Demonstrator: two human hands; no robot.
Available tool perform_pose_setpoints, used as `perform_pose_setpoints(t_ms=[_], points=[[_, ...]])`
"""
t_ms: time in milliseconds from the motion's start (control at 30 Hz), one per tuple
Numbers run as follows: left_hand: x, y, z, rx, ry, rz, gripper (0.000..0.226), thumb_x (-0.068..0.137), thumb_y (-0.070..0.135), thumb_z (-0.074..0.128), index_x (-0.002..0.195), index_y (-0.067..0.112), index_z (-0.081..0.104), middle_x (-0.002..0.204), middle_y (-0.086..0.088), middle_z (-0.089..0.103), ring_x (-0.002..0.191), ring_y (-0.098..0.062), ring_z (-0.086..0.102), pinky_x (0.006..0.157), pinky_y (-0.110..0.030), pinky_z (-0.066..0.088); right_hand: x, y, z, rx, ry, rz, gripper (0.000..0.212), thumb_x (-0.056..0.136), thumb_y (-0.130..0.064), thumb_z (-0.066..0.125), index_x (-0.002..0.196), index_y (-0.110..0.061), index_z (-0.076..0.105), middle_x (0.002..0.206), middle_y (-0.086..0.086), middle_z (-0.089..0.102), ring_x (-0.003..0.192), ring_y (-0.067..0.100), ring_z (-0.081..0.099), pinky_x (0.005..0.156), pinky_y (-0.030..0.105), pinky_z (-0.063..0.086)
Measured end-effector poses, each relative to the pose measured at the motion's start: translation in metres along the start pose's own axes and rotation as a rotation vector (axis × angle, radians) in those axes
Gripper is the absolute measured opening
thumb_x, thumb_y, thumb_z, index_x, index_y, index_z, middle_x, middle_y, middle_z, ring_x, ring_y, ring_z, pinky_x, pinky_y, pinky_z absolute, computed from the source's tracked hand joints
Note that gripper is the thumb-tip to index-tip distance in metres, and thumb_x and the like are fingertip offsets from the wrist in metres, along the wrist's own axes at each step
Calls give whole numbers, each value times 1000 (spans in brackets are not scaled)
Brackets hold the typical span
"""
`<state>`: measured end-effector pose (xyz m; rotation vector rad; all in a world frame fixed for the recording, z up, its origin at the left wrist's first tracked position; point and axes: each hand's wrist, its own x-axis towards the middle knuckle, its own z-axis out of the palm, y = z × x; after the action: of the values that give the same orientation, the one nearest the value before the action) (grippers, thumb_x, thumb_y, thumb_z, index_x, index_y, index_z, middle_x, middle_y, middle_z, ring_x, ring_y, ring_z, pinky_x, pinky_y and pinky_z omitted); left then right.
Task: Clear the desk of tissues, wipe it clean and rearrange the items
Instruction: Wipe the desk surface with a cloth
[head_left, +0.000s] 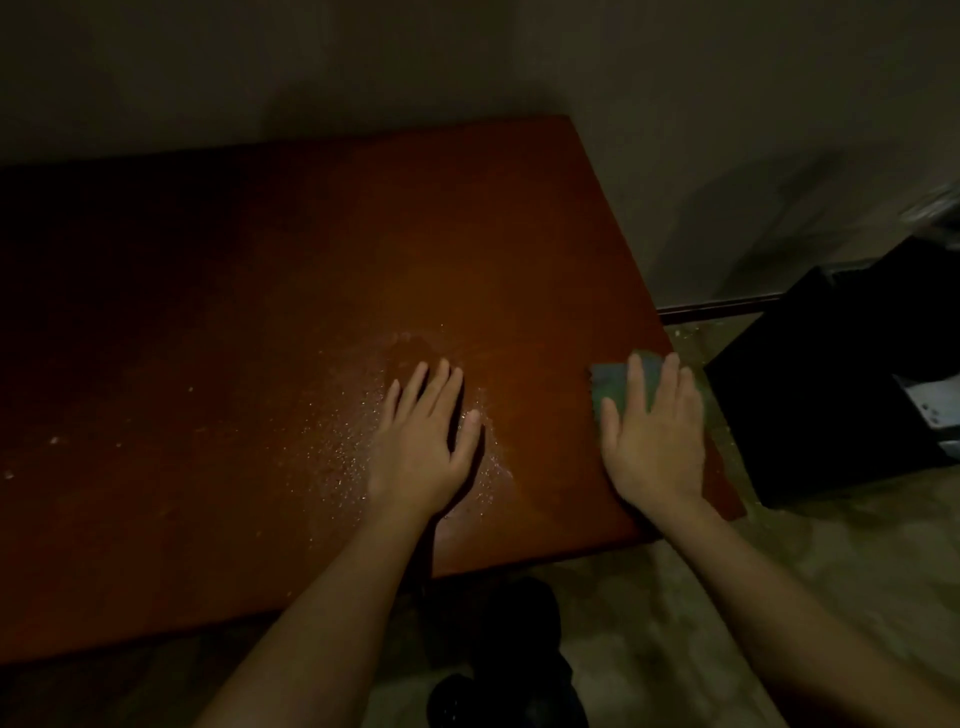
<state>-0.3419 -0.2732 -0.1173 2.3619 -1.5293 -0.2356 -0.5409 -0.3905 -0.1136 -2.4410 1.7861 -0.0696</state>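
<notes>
cloth (610, 387) lying at desk (311, 260) right edge, right hand (657, 441) pressing it, grip spread flat. left hand (423, 441) resting flat, grip spread, among wet specks (343, 441). risk, judging: cloth slipping over edge toward black box (831, 389); left hand smearing wet specks.

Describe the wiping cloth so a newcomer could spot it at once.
Find the reddish-brown desk and follow it to its right edge. There the right hand presses a grey-green cloth flat; the left hand lies on bare, wet wood.
</notes>
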Motion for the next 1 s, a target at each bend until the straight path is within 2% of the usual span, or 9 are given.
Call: perform_pose_setpoints(t_ms=[133, 233, 333, 467, 567, 667, 767, 867, 1000], points=[[-2, 0, -2, 16, 11, -22, 73, 91, 59, 4, 151, 24, 26, 159, 5, 20, 148, -10, 6, 119, -31, -4, -33, -65, 13, -13, -63, -239, 65, 97, -51, 14, 153, -17, 11, 157, 22, 5, 146, 37, 8, 118, 47, 9], [-7, -12, -7, 63, 12, -48, 73, 91, 60, 4, 151, 26, 27, 159, 5, 18, 149, -13, 5, 119, -35, -2, -64, -33, 9, -30, -85, -381, 64, 98, -53, 19, 152, -20, 16, 157, 20, 11, 145, 35, 13, 116, 47, 14], [-14, -37, -16, 101, 50, -75, 69, 93, 58, 10, 150, 25, 31, 158, 5, 22, 148, -14, 8, 120, -40, 4, -46, 5, 4, -47, -68, -239, 66, 97, -52, 12, 152, -17, 17, 156, 23, 12, 145, 37, 15, 117, 46, 15], [-14, -61, -23, 89, 93, -220, 65, 95, 54, 18, 150, 23, 31, 159, 2, 22, 149, -17, 10, 120, -42, 4, -15, -59, 7, -9, -62, 14, 65, 99, -49, 13, 153, -15, 7, 156, 27, 3, 145, 40, 7, 119, 49, 11], [-11, -60, -20, 120, 66, -200, 64, 96, 55, 18, 151, 26, 28, 159, 4, 23, 148, -15, 11, 120, -40, 3, -56, -114, 20, -4, -40, -274, 63, 97, -49, 20, 151, -15, 23, 153, 27, 19, 142, 40, 21, 114, 51, 20], [-12, -61, -22, 114, 61, -203, 63, 96, 55, 16, 152, 27, 26, 159, 4, 21, 148, -14, 10, 120, -39, 1, -80, -91, 16, -15, -96, -464, 62, 95, -50, 27, 149, -17, 27, 153, 22, 23, 141, 36, 24, 111, 50, 25], [-9, -62, -24, 92, 61, -189, 67, 94, 57, 11, 152, 27, 25, 160, 4, 19, 149, -14, 7, 119, -36, -3, -36, -57, 12, -44, -69, -277, 65, 96, -51, 15, 152, -18, 17, 156, 24, 13, 144, 39, 17, 116, 50, 20], [-6, -64, -23, 78, 78, -188, 69, 93, 57, 7, 152, 27, 25, 160, 5, 19, 149, -12, 6, 119, -34, -5, -2, -98, 12, 3, -59, -7, 64, 99, -49, 12, 154, -15, 5, 156, 27, 1, 145, 40, 6, 118, 50, 11], [0, -80, -26, 76, 97, -207, 61, 97, 51, 13, 151, 26, 29, 159, 3, 23, 148, -12, 10, 118, -32, -2, -64, -144, 25, -23, -54, -455, 62, 99, -50, 19, 152, -17, 16, 155, 24, 13, 144, 38, 16, 115, 50, 16]])
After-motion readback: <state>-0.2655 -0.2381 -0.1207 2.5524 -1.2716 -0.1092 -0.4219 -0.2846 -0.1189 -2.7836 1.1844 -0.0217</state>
